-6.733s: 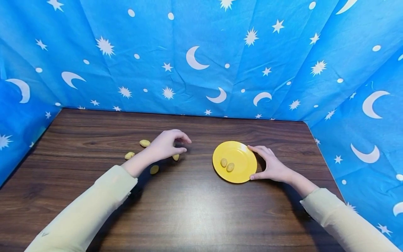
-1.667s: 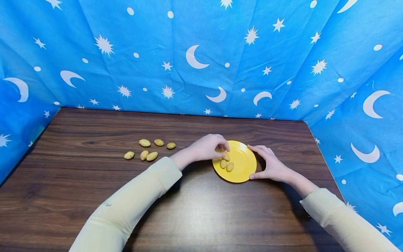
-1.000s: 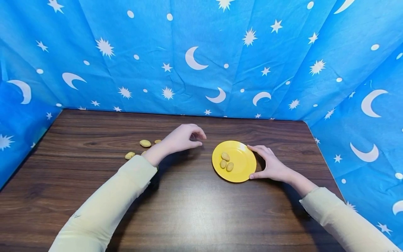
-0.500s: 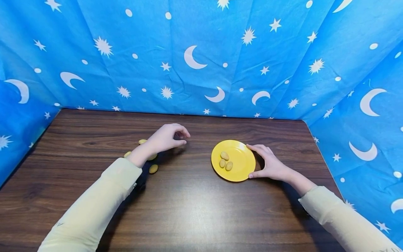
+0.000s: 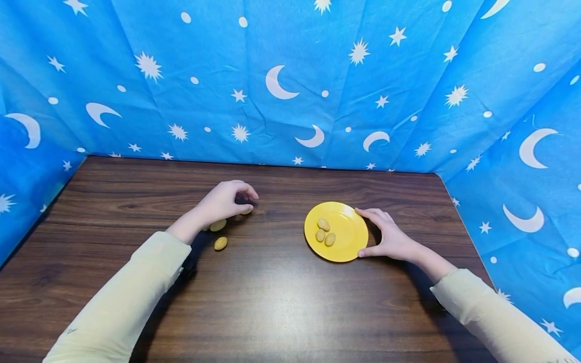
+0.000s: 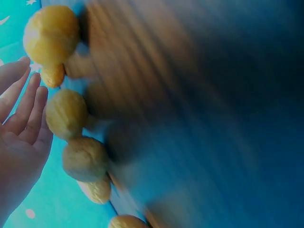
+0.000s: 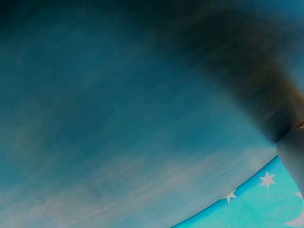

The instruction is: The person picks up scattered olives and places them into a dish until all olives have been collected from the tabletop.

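Observation:
My left hand (image 5: 224, 201) hovers over several small yellow-brown oval pieces, perhaps nuts or dried fruit, on the left of the table; its fingers are loosely bent and hold nothing. One oval piece (image 5: 221, 243) lies just in front of it, another (image 5: 246, 210) by the thumb tip. The left wrist view shows the open left hand (image 6: 23, 114) beside a row of wrinkled oval pieces (image 6: 66, 114). My right hand (image 5: 389, 236) holds the yellow plate (image 5: 349, 239) by its right rim, thumb in front and fingers behind. Three oval pieces (image 5: 324, 224) sit on the plate's left half.
The dark wood-grain table (image 5: 281, 302) ends at a blue cloth (image 5: 204, 55) with white moons and stars, behind and on both sides. In the right wrist view a blurred table surface (image 7: 118, 118) fills most of the picture.
Since the earliest frame, a third oval piece has joined two on the plate. My left hand released it there, then moved back left to the loose pieces. My right hand stays at the rim.

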The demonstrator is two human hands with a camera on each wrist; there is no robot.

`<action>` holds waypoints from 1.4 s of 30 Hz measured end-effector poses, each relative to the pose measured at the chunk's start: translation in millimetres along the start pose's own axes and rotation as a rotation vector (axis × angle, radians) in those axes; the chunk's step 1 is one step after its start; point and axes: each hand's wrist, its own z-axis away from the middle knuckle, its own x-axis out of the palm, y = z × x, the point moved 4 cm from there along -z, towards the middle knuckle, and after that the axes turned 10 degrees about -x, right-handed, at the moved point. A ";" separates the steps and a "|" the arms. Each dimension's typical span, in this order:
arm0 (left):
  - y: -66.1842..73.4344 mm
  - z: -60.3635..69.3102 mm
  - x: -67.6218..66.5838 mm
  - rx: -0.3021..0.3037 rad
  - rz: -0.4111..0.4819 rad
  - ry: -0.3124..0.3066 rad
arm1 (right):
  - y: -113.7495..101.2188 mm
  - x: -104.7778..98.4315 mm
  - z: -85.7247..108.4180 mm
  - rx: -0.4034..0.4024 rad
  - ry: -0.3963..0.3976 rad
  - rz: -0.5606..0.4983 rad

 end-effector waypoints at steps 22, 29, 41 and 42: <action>-6.8 3.7 -1.7 0.066 -0.163 -0.030 | -1.1 -0.7 0.8 -0.009 0.003 0.000; -9.0 4.5 0.7 0.066 -0.195 -0.037 | -1.3 -0.2 0.4 -0.009 0.001 -0.002; -5.8 6.4 -1.0 0.056 -0.176 -0.020 | -1.3 0.3 0.4 0.000 -0.001 0.001; -4.9 6.2 -0.6 0.056 -0.173 -0.018 | -1.2 0.3 0.4 0.001 -0.001 0.003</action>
